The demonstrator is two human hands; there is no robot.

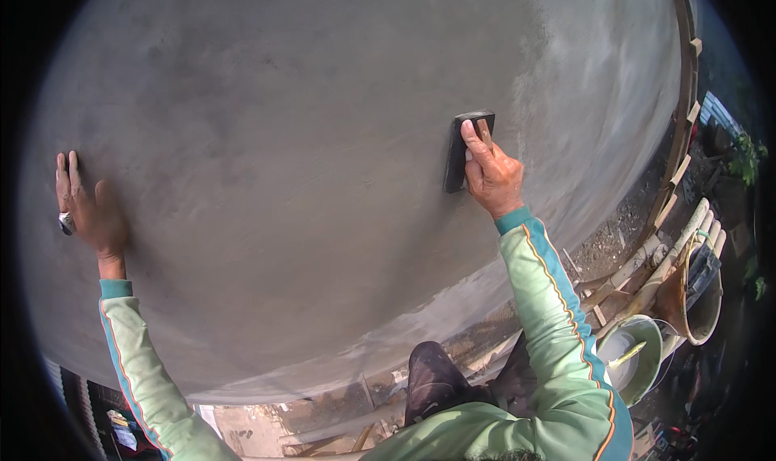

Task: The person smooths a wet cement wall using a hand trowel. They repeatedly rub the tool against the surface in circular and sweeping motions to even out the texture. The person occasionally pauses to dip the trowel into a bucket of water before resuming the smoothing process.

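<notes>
My right hand [495,179] is closed around the brown handle of a plastering float [455,166]. The float's black, narrow plate lies against a broad, curved grey plastered surface [307,137], and my thumb rests along its top. Far to the left, my left hand [95,218] leans on the same surface with two fingers stretched out. At its outer edge shows a small pale and dark thing [66,222]. The outer fingers are folded by that thing, whose kind I cannot make out.
At lower right a pale green bucket [644,380] holds whitish stuff and a yellow-green handle [626,354]. Beside it a brown bucket [675,299] leans by bamboo poles [687,230]. A wooden strip [685,81] edges the surface at right. My knee [432,372] is below.
</notes>
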